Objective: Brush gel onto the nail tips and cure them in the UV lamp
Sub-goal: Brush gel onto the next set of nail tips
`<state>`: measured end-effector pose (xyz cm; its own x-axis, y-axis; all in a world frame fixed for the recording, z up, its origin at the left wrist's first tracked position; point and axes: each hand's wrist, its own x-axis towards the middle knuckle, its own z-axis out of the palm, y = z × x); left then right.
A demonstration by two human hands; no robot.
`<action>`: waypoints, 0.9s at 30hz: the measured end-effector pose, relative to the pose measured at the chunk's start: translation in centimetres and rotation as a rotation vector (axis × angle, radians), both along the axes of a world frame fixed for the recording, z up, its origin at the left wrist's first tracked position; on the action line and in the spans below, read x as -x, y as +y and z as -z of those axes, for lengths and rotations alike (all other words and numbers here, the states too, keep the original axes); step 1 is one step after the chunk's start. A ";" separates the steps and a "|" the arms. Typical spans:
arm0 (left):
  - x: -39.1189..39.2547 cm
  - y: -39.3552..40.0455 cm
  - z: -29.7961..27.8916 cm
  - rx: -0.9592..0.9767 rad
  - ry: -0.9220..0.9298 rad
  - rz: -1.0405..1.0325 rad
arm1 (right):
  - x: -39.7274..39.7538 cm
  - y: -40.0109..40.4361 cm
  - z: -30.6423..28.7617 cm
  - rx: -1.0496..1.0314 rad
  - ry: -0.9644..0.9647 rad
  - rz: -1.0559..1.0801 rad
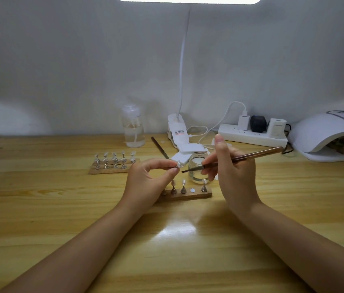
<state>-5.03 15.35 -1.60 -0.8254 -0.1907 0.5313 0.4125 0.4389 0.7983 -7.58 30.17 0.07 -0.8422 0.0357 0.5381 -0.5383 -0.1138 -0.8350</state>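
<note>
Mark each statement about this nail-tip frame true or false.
1. The right hand holds a brush. True.
2. The left hand rests flat on the table. False: its fingers pinch a nail tip stand.
3. The near wooden holder has one empty slot. True.
4. The UV lamp sits at the left. False: at the right.

A: What is the frame cutting off?
B: The UV lamp (pixel 327 134) is running off the right edge, and the objects in its mouth are blurring together.
A: And the nail tip (pixel 178 165)?
B: The left hand (pixel 145 182) is covering its stand and the near holder's (pixel 188 195) left end.
</note>
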 end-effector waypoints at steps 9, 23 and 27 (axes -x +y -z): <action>0.0 0.0 -0.1 0.010 -0.013 0.010 | 0.1 -0.3 0.0 -0.006 -0.009 0.008; -0.1 0.0 -0.1 -0.027 -0.011 0.021 | 0.0 -0.3 -0.1 0.027 -0.020 0.030; 0.0 0.0 -0.1 -0.012 -0.009 0.016 | 0.0 -0.3 0.1 -0.001 -0.017 0.016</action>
